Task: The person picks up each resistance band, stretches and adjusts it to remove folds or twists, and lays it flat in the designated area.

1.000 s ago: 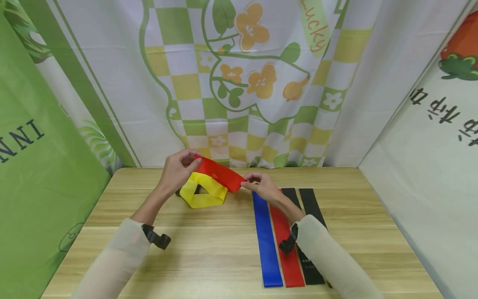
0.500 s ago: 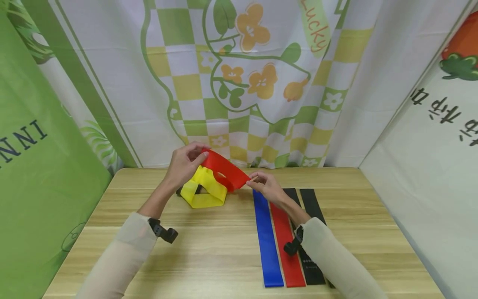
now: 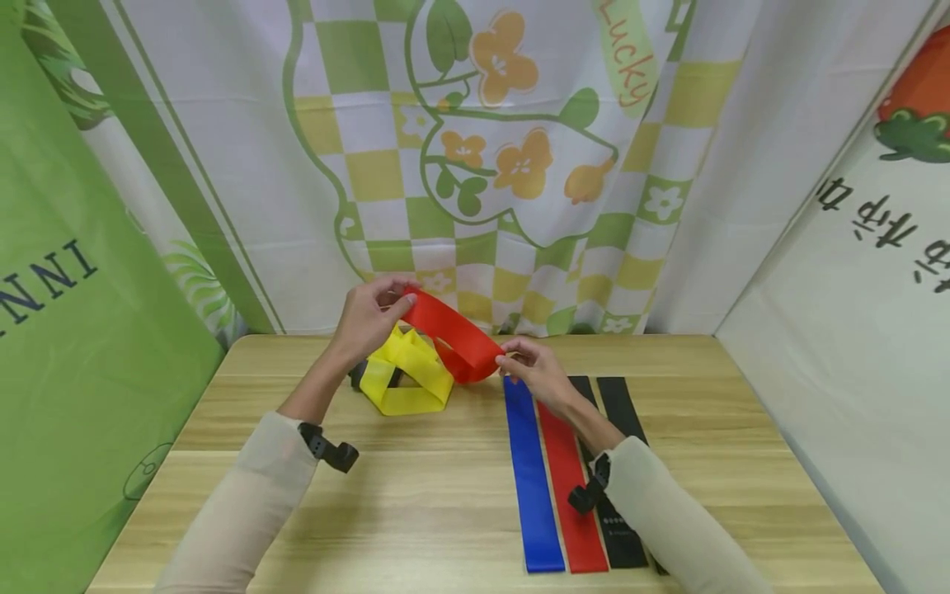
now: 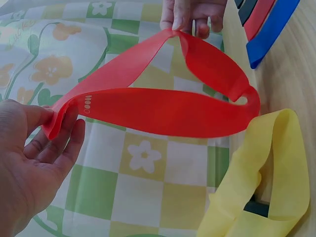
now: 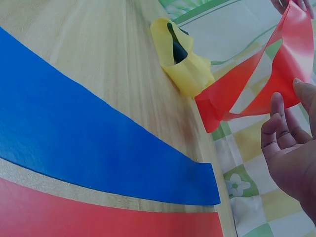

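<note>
A red elastic resistance band loop point(image 3: 454, 327) hangs in the air above the back of the table. My left hand point(image 3: 371, 315) pinches its upper left end between thumb and fingers. At the other end, my right hand point(image 3: 542, 375) pinches the band. The left wrist view shows the loop point(image 4: 163, 112) spread apart, with a small printed mark near the left fingers and its slack part sagging toward the table. Below and behind it stands a crumpled yellow band loop point(image 3: 414, 402), with something dark inside and beside it.
To the right, several flat bands lie side by side on the wooden table point(image 3: 416, 495): a blue band point(image 3: 536, 487), a second red band point(image 3: 582, 540) and black bands point(image 3: 619, 404). My right forearm crosses over them. A patterned curtain point(image 3: 512, 256) hangs right behind the table's back edge.
Both hands have moved slightly up and right with the red band. The band was stretched flatter a second ago; now its loop has opened and its lower side sags. The yellow band stays put.
</note>
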`<state>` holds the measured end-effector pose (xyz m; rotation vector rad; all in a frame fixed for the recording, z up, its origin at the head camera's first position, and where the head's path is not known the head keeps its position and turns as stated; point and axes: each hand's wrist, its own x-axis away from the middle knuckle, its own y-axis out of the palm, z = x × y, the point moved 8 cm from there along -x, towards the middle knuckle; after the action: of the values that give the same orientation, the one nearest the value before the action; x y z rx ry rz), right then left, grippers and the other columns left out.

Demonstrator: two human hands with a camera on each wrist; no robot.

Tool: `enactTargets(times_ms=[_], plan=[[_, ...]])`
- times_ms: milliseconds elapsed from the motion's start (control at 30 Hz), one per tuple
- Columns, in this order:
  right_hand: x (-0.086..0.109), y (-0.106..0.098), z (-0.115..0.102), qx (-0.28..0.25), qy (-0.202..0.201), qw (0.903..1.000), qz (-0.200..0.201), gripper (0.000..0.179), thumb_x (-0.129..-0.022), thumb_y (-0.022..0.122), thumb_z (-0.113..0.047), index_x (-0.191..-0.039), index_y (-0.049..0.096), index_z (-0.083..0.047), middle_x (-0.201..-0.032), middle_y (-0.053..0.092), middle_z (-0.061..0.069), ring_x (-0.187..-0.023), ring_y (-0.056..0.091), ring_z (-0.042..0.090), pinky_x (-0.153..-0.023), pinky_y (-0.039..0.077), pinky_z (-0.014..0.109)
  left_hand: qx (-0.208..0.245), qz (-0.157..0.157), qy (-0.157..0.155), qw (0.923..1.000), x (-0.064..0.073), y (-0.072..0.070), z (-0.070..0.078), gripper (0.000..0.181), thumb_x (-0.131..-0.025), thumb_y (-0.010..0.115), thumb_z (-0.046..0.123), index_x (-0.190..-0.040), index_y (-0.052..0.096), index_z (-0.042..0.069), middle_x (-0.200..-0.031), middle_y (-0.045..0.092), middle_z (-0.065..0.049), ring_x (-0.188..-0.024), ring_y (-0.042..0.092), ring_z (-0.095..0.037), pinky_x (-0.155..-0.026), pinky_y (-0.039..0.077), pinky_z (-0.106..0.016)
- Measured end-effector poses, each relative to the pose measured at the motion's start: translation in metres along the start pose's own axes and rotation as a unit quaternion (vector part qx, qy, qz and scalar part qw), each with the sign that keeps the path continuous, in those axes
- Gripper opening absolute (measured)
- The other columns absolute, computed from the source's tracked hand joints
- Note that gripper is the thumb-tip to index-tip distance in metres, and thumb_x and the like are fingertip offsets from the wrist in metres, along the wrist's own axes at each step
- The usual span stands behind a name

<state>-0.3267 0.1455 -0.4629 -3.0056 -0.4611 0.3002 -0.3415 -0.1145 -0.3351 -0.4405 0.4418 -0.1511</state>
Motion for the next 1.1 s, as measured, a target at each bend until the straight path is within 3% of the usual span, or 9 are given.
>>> enactTargets(times_ms=[200,433,533,767,900,1100], plan=[[0.002,0.0,-0.004,-0.001,-0.007,0.9999,-0.013,0.017,-0.105,0.066,-0.006,-0.116,0.065,0.007,-0.094,0.067,0.02,-0.076,0.064,0.015,-0.067,0.052,0.025,0.014,-0.004,-0.017,0.9998,-0.008,-0.002,-0.006,0.024,-0.104,0.065,0.007,-0.127,0.072,0.003,-0.103,0.069,-0.014,-0.102,0.076,-0.032,-0.078,0.062,-0.024],[0.005,0.005,-0.007,0.001,-0.001,0.9998,-0.021,0.015,-0.103,0.067,-0.003,-0.115,0.066,0.007,-0.086,0.069,0.003,-0.072,0.062,0.014,-0.066,0.054,0.025,0.055,0.002,-0.039,0.9977,-0.016,-0.003,-0.012,0.03,-0.105,0.065,0.007,-0.135,0.068,0.006,-0.108,0.071,-0.021,-0.095,0.076,-0.036,-0.075,0.062,-0.024],[0.009,0.009,-0.009,0.003,0.006,0.9994,-0.034,0.022,-0.104,0.067,-0.005,-0.122,0.065,0.006,-0.087,0.068,0.003,-0.073,0.061,0.015,-0.069,0.054,0.025,0.063,0.005,-0.047,0.9969,-0.018,-0.004,-0.017,0.03,-0.105,0.065,0.008,-0.135,0.067,0.006,-0.11,0.071,-0.022,-0.096,0.075,-0.036,-0.078,0.063,-0.028],[0.019,0.016,-0.006,-0.019,0.017,0.997,-0.073,0.058,-0.099,0.072,-0.001,-0.152,0.05,-0.001,-0.096,0.071,0.005,-0.082,0.067,0.016,-0.076,0.054,0.027,0.086,0.02,-0.079,0.993,-0.02,-0.006,-0.028,0.027,-0.104,0.066,0.006,-0.131,0.063,0.0,-0.116,0.07,-0.025,-0.1,0.074,-0.039,-0.078,0.064,-0.029],[0.024,0.024,-0.002,-0.019,0.031,0.9934,-0.109,0.065,-0.095,0.076,0.001,-0.155,0.049,-0.005,-0.098,0.073,0.006,-0.084,0.069,0.017,-0.08,0.056,0.025,0.074,0.02,-0.084,0.9934,-0.02,-0.004,-0.028,0.02,-0.104,0.067,0.005,-0.122,0.064,-0.001,-0.118,0.071,-0.023,-0.104,0.074,-0.038,-0.082,0.064,-0.033],[0.032,0.035,0.001,-0.018,0.037,0.9891,-0.141,0.066,-0.095,0.077,0.001,-0.154,0.049,-0.002,-0.093,0.072,0.004,-0.079,0.064,0.023,-0.076,0.053,0.026,0.041,0.008,-0.073,0.9965,-0.021,-0.002,-0.026,0.011,-0.103,0.068,0.004,-0.112,0.074,0.0,-0.123,0.073,-0.017,-0.111,0.073,-0.033,-0.091,0.063,-0.038]])
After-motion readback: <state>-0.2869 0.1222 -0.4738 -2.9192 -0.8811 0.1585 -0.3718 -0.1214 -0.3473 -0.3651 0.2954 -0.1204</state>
